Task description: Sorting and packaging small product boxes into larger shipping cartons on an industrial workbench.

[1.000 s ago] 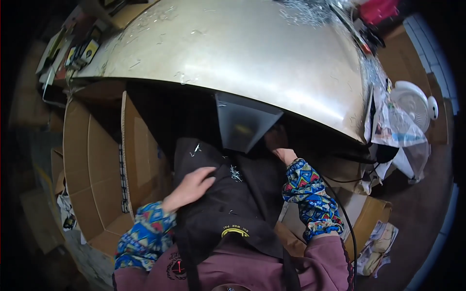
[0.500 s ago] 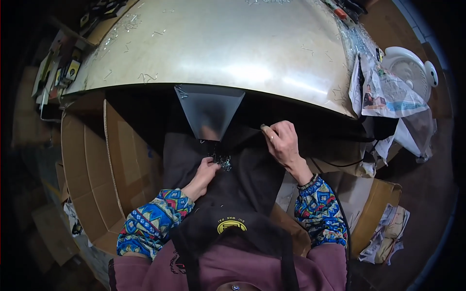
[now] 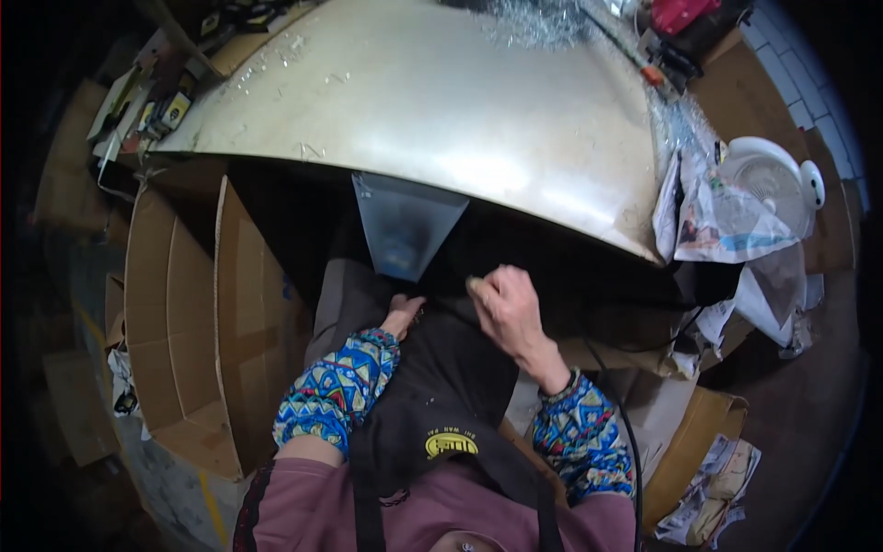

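Note:
A black apron [image 3: 441, 368] covers my lap. My left hand [image 3: 405, 315] is low over it, below a grey metal chute [image 3: 405, 221] under the table edge. Its fingers are curled and partly hidden; a few thin, dark bits show at the fingertips, too small to name. My right hand [image 3: 508, 308] is raised to the right of the chute, fingers closed, with the apron's upper edge seemingly pinched in them. Small bent metal wires [image 3: 311, 151] lie scattered on the metal tabletop [image 3: 441, 120].
Open cardboard boxes [image 3: 175, 322] stand on my left, another box [image 3: 690, 442] with crumpled paper on my right. A white fan [image 3: 768, 179] partly covered with newspaper [image 3: 731, 221] sits beyond the table's right end. A heap of metal wires [image 3: 543, 23] lies at the far side.
My left hand has moved slightly right; the wire cluster beside it on the apron no longer shows. My right hand has come lower and toward the middle. The view has shifted.

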A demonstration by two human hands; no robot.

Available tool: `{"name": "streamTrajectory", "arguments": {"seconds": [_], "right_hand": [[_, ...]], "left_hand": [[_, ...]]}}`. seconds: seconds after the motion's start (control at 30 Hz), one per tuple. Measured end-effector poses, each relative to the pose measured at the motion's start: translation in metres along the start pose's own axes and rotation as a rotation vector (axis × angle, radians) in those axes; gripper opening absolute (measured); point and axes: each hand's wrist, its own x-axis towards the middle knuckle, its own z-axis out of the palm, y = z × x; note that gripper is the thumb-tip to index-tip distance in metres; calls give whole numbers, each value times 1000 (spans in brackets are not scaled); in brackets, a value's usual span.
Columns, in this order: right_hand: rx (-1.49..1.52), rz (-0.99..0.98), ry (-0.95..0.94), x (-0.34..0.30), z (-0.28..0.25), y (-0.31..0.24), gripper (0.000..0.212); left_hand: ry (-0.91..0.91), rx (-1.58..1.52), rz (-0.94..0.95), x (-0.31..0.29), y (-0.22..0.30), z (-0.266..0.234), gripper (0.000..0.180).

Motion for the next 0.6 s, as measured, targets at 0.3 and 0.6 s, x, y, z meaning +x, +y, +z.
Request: {"name": "streamTrajectory", "arguments": {"seconds": [0.3, 0.6], "right_hand": [[240, 108, -54, -12, -7, -28, 19], [421, 140, -47, 104, -29, -45, 26]], "left_hand": [[-752, -992, -357, -106, 86, -97, 17], [403, -246, 1038, -95, 347, -262, 21]]}}
